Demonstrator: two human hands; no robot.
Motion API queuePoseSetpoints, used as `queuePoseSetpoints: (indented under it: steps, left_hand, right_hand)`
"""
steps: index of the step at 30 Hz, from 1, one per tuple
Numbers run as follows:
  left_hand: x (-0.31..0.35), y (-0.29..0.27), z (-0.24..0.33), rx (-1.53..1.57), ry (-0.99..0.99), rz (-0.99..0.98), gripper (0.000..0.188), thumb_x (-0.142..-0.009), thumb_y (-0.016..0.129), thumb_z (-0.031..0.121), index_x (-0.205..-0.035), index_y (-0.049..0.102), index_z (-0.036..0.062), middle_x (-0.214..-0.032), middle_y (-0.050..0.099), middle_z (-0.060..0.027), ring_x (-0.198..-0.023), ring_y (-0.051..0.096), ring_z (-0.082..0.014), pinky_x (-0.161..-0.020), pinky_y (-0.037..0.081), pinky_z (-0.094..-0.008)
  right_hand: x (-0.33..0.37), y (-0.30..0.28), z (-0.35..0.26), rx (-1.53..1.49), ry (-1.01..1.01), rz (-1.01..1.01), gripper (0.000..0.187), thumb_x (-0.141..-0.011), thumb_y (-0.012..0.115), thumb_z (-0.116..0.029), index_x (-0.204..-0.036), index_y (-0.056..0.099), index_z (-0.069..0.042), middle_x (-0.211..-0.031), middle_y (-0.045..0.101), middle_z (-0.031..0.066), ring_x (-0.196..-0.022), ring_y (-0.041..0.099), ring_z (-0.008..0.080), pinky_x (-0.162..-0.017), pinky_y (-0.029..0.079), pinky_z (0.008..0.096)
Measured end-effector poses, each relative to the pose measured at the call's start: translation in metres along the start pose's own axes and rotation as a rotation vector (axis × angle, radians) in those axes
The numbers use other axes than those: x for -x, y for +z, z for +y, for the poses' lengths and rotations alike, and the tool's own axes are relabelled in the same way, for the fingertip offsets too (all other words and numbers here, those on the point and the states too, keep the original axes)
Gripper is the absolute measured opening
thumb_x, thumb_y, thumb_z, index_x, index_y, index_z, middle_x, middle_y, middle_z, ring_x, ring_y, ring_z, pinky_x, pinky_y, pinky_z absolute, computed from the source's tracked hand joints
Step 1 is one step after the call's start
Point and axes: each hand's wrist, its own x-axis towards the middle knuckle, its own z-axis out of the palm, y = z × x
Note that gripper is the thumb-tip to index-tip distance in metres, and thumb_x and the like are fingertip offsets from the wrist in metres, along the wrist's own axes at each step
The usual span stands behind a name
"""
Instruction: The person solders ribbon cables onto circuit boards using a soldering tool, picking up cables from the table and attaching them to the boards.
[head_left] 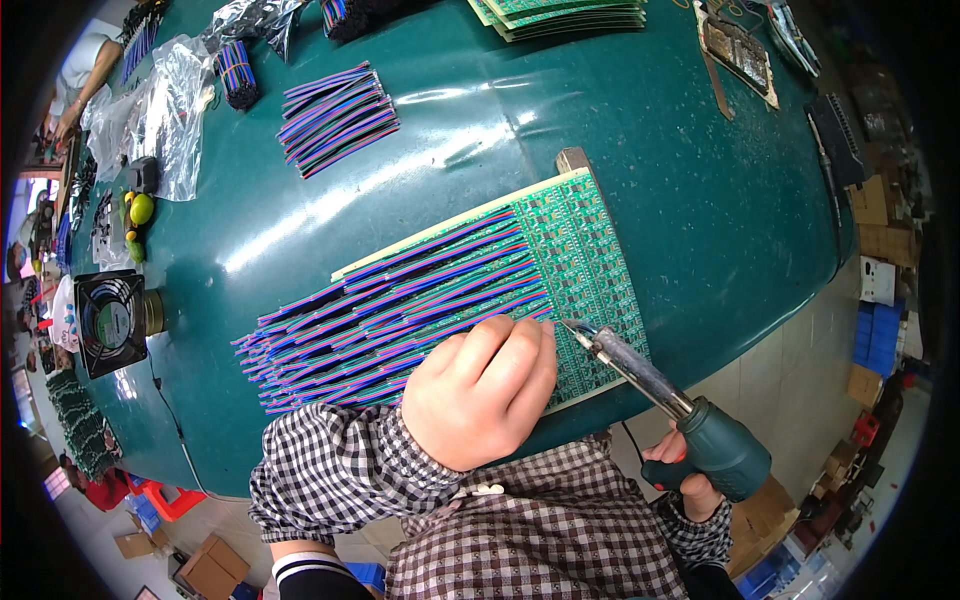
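A green circuit board panel (590, 260) lies on the table in front of me, crowded with small components. Rows of ribbon cables (400, 310) in blue, red and black run from the panel's middle toward the left. My left hand (480, 390) is closed over the near rows, its fingertips pinching a ribbon cable end at the board; the hand covers most of that cable. In my right hand (690, 485) is a soldering gun (720, 450) with a dark green handle and metal barrel. Its tip touches or hovers just above the board beside my left fingertips; I cannot tell which.
A wooden block (572, 160) sits at the panel's far edge. Beyond lie a ribbon cable bundle (338, 120) and stacked green boards (560, 15). A small black fan (110, 322) stands at left, its cord trailing nearby. A dirty metal tray (738, 55) is far right.
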Motion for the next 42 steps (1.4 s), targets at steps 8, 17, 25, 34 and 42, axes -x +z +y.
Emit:
queuePoseSetpoints:
  steps: [8, 17, 25, 34, 42]
  left_hand:
    - [-0.001, 0.000, 0.001, 0.011, -0.007, -0.007, 0.030, -0.071, 0.064, 0.012, -0.097, 0.067, -0.0021, -0.095, 0.060, -0.0071, -0.087, 0.061, -0.0185, -0.063, 0.047, -0.0266]
    - [-0.001, 0.000, 0.001, 0.005, -0.008, 0.002, 0.028, -0.072, 0.065, 0.011, -0.097, 0.067, -0.0020, -0.095, 0.061, -0.0073, -0.088, 0.061, -0.0189, -0.064, 0.047, -0.0267]
    - [-0.001, 0.000, 0.002, -0.005, -0.003, -0.007, 0.028, -0.073, 0.065, 0.011, -0.097, 0.067, -0.0023, -0.095, 0.061, -0.0075, -0.088, 0.061, -0.0191, -0.066, 0.047, -0.0267]
    - [0.000, 0.001, 0.001, 0.010, -0.007, 0.002, 0.029, -0.073, 0.064, 0.011, -0.097, 0.068, -0.0024, -0.095, 0.061, -0.0076, -0.088, 0.061, -0.0191, -0.066, 0.047, -0.0268]
    - [0.001, 0.001, 0.001, -0.027, 0.025, 0.011, 0.030, -0.072, 0.064, 0.012, -0.098, 0.068, -0.0028, -0.095, 0.061, -0.0079, -0.089, 0.061, -0.0198, -0.066, 0.047, -0.0262]
  right_hand:
    - [-0.015, 0.011, -0.016, 0.004, 0.078, -0.022, 0.069, -0.071, 0.089, -0.030, -0.113, 0.054, 0.012, -0.085, 0.069, 0.0168, -0.078, 0.069, 0.0244, -0.072, 0.062, 0.0422]
    - [-0.008, 0.016, -0.012, -0.033, 0.039, 0.104, 0.076, -0.071, 0.089, -0.033, -0.118, 0.051, 0.013, -0.086, 0.070, 0.0164, -0.079, 0.070, 0.0240, -0.075, 0.062, 0.0404]
    - [-0.004, -0.001, -0.001, 0.086, -0.021, -0.044, 0.084, -0.075, 0.085, -0.036, -0.129, 0.041, 0.011, -0.093, 0.070, 0.0203, -0.085, 0.072, 0.0259, -0.077, 0.061, 0.0422]
    - [0.003, -0.008, 0.003, 0.008, 0.034, -0.047, 0.089, -0.075, 0.086, -0.028, -0.136, 0.033, 0.009, -0.094, 0.068, 0.0195, -0.084, 0.069, 0.0270, -0.076, 0.061, 0.0458]
    - [-0.006, 0.002, -0.009, 0.009, 0.067, -0.030, 0.077, -0.073, 0.088, -0.029, -0.122, 0.046, 0.013, -0.087, 0.069, 0.0180, -0.081, 0.069, 0.0246, -0.074, 0.062, 0.0428]
